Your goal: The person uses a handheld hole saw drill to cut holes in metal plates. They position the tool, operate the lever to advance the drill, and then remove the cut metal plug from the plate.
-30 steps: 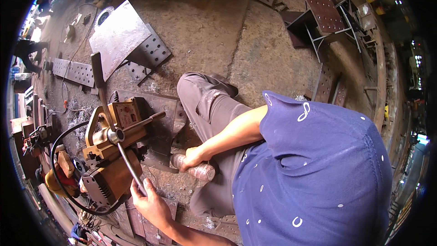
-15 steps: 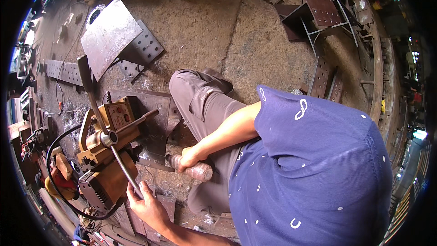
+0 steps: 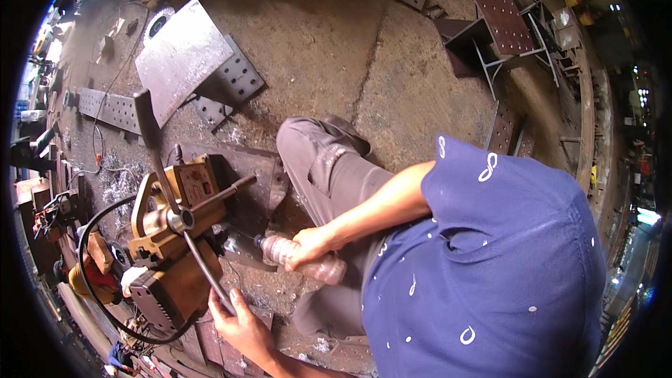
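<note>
My right hand is closed around a clear plastic bottle, its neck pointing at the base of a yellow-brown magnetic drill press standing on a steel plate. Low in the view, my left hand grips one spoke of the drill's feed lever. Another spoke sticks up and a third points right. My bent leg in grey trousers lies beside the machine.
A black cable loops around the drill on the left. Perforated steel plates and a large flat sheet lie on the concrete floor beyond. A metal frame stand is at the upper right. Metal parts and scrap crowd the left edge.
My left hand stays on the lever spoke and my right hand keeps the bottle at the drill's base. The view has shifted slightly.
</note>
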Motion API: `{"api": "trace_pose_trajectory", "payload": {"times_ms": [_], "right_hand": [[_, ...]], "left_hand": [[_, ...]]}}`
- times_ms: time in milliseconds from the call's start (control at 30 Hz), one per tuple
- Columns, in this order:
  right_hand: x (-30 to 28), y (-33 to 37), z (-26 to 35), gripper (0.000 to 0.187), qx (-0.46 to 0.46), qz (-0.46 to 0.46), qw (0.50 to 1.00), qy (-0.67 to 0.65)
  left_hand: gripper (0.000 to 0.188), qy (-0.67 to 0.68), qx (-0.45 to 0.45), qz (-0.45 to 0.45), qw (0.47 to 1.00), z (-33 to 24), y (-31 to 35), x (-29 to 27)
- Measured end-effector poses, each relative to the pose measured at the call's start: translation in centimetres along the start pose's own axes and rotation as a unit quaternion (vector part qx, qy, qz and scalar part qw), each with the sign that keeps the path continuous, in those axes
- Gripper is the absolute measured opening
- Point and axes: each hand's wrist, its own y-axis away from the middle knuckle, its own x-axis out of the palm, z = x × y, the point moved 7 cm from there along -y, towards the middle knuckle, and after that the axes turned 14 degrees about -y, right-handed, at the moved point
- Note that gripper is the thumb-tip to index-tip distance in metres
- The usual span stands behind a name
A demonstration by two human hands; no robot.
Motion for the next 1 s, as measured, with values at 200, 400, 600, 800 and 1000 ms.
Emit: {"api": "trace_pose_trajectory", "payload": {"times_ms": [200,400,600,800,1000], "right_hand": [[-5.5,5.0,8.9,0.077,-0.252,-0.071,0.965,-0.002],[-19.3,0.9,23.6,0.096,-0.436,-0.321,0.837,-0.075],[-25.3,-7.3,41.0,0.086,-0.552,-0.433,0.692,0.17],[-32.2,-14.2,47.9,0.066,-0.594,-0.489,0.609,0.193],[-36.4,-18.1,48.8,0.097,-0.571,-0.49,0.628,0.198]], "left_hand": [[0.051,-0.049,-0.004,-0.002,0.999,-2.8,0.6,-1.3],[0.046,0.002,-0.03,0.03,0.999,-3.8,0.1,-1.2],[0.034,0.098,-0.054,-0.023,0.993,1.7,0.9,0.5],[0.044,0.023,-0.089,0.02,0.996,1.1,0.2,0.0],[0.045,0.039,-0.073,-0.005,0.997,0.3,0.9,-1.0]]}}
